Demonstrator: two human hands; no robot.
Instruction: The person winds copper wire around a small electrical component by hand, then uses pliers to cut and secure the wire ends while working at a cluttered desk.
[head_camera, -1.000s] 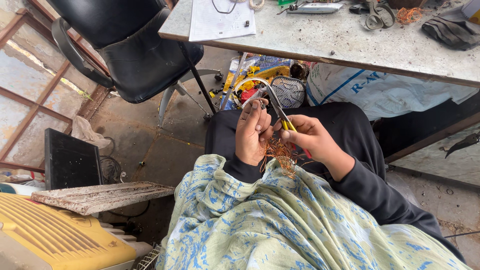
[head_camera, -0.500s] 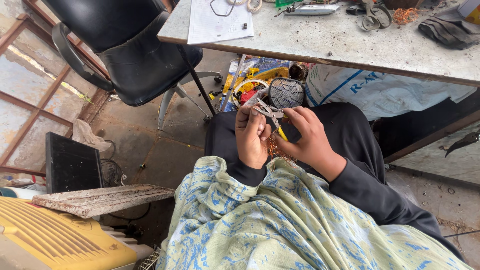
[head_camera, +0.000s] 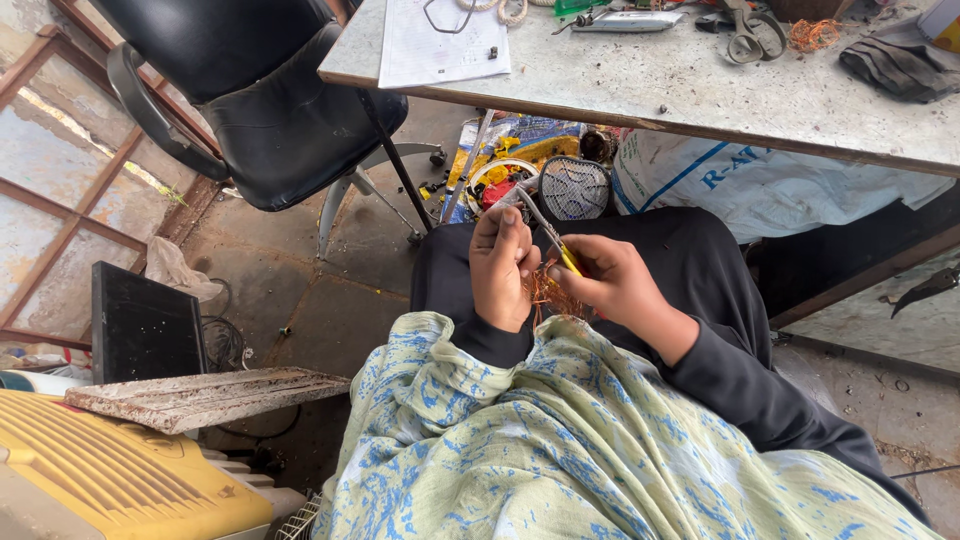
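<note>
Your left hand (head_camera: 503, 265) sits at the centre of the view, fingers curled tight, pinching something thin at the top of a tangle of copper wire (head_camera: 548, 296). What exactly is between the fingertips is too small to tell. The grip looks meant to steady the strand while the tool works on it.

Your right hand (head_camera: 615, 285), just at 3 o'clock of the left, is closed around the yellow handle of a pair of pliers (head_camera: 545, 232). The metal end points up toward 11 o'clock, passing just beside your left fingertips. Whether it bites the wire I cannot tell.

The wire tangle hangs between both hands, over your lap, resting near the edge of the pale blue-patterned cloth (head_camera: 560, 450). Holding it low and close keeps the loose strands on the cloth, I judge.

At 12 o'clock: a grey worktable (head_camera: 700, 85) with a sheet of paper (head_camera: 440, 45), scissors (head_camera: 742, 28) and another small bundle of copper. At 10 o'clock, a black office chair (head_camera: 270, 110). At 8 o'clock, a yellow casing (head_camera: 100, 480).
</note>
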